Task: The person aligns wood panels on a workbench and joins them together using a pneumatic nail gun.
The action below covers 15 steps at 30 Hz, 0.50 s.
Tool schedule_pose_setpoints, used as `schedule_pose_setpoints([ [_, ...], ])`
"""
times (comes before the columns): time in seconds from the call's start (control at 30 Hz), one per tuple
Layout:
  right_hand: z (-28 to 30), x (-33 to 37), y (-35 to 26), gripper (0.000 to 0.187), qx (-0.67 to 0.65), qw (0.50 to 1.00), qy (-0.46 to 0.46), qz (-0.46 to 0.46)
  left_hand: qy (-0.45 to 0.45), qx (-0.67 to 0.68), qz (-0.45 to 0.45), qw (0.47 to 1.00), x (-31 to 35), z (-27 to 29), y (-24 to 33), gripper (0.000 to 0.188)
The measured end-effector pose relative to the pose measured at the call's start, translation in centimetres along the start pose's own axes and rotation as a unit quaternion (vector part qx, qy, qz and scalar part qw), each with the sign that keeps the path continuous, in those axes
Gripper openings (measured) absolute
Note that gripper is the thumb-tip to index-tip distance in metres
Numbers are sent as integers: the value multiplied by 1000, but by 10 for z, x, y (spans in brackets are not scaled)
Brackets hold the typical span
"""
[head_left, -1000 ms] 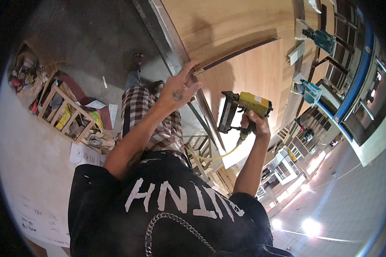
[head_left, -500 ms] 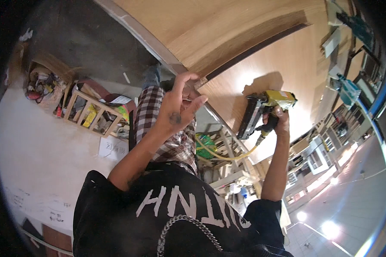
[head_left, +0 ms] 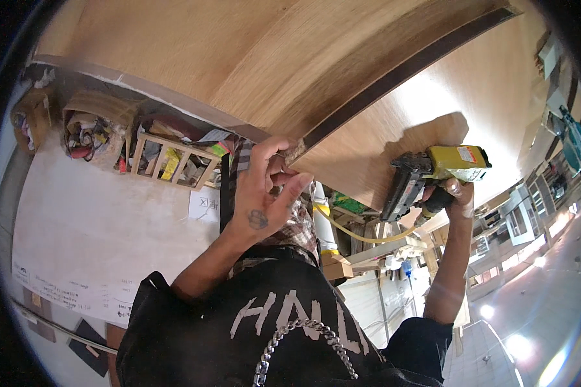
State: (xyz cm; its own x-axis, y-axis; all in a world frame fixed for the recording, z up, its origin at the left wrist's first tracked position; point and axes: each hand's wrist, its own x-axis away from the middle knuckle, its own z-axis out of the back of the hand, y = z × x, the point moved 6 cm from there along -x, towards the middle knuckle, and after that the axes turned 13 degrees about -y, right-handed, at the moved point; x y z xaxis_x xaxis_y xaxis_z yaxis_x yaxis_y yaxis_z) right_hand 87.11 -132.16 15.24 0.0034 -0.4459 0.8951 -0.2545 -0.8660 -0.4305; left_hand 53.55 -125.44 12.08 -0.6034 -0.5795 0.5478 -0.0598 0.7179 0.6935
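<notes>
In my right hand [head_left: 457,197] is a yellow and black nail gun [head_left: 455,161], gripped by its handle. It is tilted over the right-hand pale wood panel [head_left: 368,138] and casts a shadow there. A yellow air hose [head_left: 368,239] runs from the handle down to the left. My left hand [head_left: 265,187] has its fingers curled at the near end of a dark-edged wooden strip [head_left: 394,80], by the panel's near edge. The index finger touches the strip's end, and the thumb lies just below. Part of the grip is hidden behind the fingers.
Another wood panel [head_left: 174,58] spreads beyond the strip. To the left, a wooden crate [head_left: 174,164] and a cardboard box [head_left: 100,113] hold odds and ends beside a large white board [head_left: 103,226]. A teal tool [head_left: 574,138] shows at the far right.
The view has shifted, with the panels now filling more of the upper left. My left hand stays at the strip's end, and the nail gun stays in my right hand over the panel.
</notes>
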Motion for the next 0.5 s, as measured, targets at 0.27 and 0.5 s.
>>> schedule_pose_setpoints([
  [0.27, 4, 4, 3, 81, 26, 999, 25, -8, 39, 1, -17, 999, -2, 2, 5, 49],
  [0.5, 8, 3, 5, 90, 50, 999, 5, -23, 10, 23, -7, 1000, 3, 1, 1, 50],
])
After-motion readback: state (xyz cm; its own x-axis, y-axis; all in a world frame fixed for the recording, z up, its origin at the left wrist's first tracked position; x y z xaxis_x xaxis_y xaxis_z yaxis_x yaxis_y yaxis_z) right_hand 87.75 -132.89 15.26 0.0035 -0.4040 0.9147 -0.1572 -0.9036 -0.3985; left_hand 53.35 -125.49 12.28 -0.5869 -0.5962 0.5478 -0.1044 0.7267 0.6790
